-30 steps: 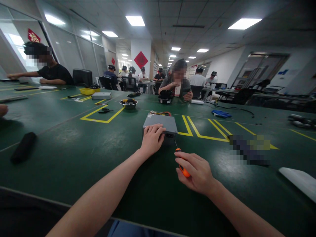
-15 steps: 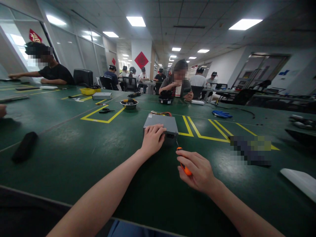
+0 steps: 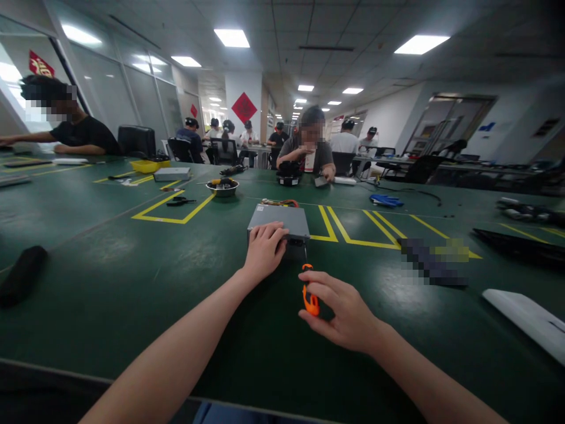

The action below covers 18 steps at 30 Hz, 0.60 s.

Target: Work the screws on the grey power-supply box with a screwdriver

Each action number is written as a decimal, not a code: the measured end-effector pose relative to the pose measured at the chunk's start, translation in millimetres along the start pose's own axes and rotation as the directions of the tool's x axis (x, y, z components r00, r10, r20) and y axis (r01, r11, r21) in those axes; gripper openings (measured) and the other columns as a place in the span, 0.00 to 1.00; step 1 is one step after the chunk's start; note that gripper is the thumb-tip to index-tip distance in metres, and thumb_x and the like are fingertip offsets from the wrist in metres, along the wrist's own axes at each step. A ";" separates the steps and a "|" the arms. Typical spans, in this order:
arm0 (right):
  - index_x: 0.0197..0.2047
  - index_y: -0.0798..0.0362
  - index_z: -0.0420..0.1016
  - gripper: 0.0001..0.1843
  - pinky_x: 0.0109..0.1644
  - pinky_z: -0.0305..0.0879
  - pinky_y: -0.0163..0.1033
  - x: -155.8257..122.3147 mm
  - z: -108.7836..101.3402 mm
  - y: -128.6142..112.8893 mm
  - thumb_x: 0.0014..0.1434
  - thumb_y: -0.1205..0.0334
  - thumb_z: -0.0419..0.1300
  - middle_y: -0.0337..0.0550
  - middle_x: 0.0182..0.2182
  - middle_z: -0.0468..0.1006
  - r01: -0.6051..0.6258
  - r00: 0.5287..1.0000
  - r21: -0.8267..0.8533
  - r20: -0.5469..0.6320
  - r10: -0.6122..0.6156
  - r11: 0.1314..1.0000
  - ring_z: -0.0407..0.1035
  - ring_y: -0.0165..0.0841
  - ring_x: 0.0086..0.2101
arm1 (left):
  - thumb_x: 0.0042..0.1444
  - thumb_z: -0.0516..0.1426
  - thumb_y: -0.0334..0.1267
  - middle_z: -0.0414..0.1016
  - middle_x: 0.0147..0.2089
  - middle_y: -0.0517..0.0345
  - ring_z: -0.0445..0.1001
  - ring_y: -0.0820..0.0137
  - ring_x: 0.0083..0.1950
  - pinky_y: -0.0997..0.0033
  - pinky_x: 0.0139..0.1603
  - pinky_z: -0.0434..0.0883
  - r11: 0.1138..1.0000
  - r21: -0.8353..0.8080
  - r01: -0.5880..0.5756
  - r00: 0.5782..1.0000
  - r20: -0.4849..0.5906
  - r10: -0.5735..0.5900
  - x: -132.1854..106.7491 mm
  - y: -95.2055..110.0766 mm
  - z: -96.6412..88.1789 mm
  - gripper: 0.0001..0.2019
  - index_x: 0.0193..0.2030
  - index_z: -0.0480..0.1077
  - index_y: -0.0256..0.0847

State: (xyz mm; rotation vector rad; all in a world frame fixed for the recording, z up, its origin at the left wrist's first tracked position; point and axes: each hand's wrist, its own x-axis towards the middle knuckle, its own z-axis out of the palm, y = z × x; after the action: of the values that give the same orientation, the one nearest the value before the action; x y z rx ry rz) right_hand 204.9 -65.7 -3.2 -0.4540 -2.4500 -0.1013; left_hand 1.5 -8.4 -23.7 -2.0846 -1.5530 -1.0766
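One hand [image 3: 265, 250] on metal case [image 3: 278, 221] — other [image 3: 342, 312], orange screwdriver [image 3: 310, 300]

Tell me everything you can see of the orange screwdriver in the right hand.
The screwdriver has a bright orange grip with darker patches and a thin, dark metal shaft. It is held roughly upright, shaft pointing away from the person toward the near edge of the grey metal box; whether the tip touches the box is hard to tell. The right hand pinches it by the grip, with the lower part of the grip showing below the fingers.
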 end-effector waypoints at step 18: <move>0.50 0.52 0.63 0.16 0.39 0.67 0.38 2.2 -8.8 -1.5 0.59 0.57 0.53 0.51 0.49 0.66 -0.014 0.991 0.073 0.134 0.004 0.997 0.69 0.30 0.34 | 0.57 0.51 0.35 0.68 0.54 0.58 0.63 0.65 0.56 0.60 0.55 0.56 1.000 0.016 -0.003 1.000 -0.008 0.003 -0.1 0.0 0.5 0.11 0.46 0.65 0.47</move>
State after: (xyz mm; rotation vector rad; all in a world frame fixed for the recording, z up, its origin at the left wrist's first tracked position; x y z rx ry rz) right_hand 207.9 -68.0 5.1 -0.4521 -2.5732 0.0248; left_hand 1.7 -8.2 -24.1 -2.0688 -1.5490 -1.0670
